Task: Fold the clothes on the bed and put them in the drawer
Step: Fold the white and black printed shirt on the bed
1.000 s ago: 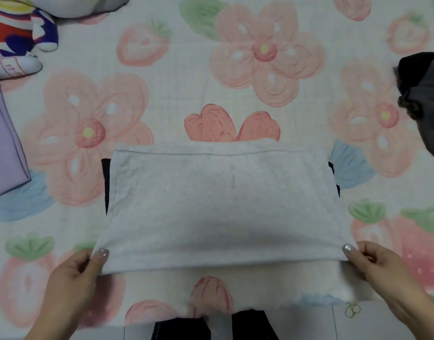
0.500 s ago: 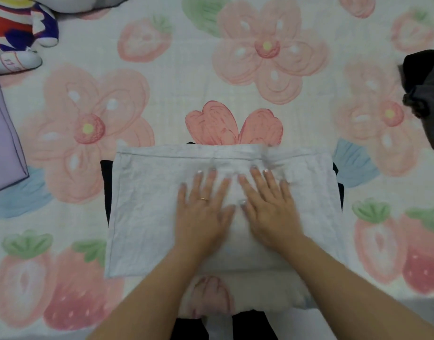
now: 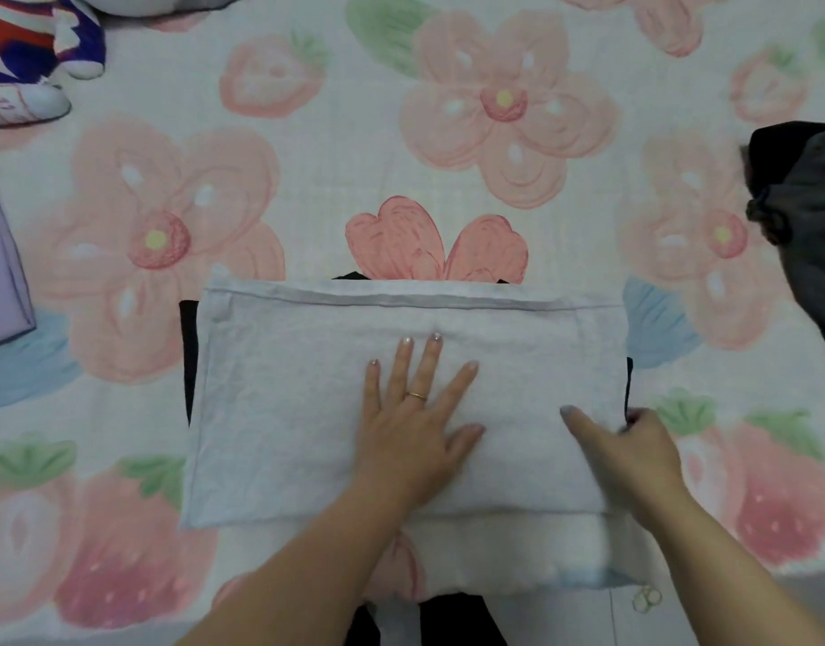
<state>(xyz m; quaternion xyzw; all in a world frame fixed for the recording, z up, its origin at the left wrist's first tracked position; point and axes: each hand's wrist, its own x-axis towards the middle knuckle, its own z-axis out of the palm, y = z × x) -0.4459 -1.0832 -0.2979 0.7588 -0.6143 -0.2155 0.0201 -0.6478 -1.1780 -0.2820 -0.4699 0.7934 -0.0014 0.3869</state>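
My left hand (image 3: 410, 426) lies flat on the light grey folded knit garment (image 3: 285, 403), centre of frame. Its fingers are straight & spread, palm down, w/ a thin gold ring (image 3: 417, 395) on one finger. My right hand (image 3: 629, 454) is at that garment's right edge, lower right of centre. The thumb stretches over the top of the cloth & the other fingers curl at the edge, so it looks to pinch that edge. It's blurred there, so I can't see the hold exactly.

The grey piece is a wide rectangle w/ a seamed hem along its far side. It lies on a black garment (image 3: 189, 366) whose edges peek out left, right & top. Both sit on the white bedsheet printed w/ pink flowers & strawberries (image 3: 308, 179).

Upper left: a red, white & blue plush toy (image 3: 38, 39). Left edge: a lilac box-like thing (image 3: 0, 282), cut off by the frame. Right edge: a heap of dark grey clothes (image 3: 806, 212), well apart from both hands.
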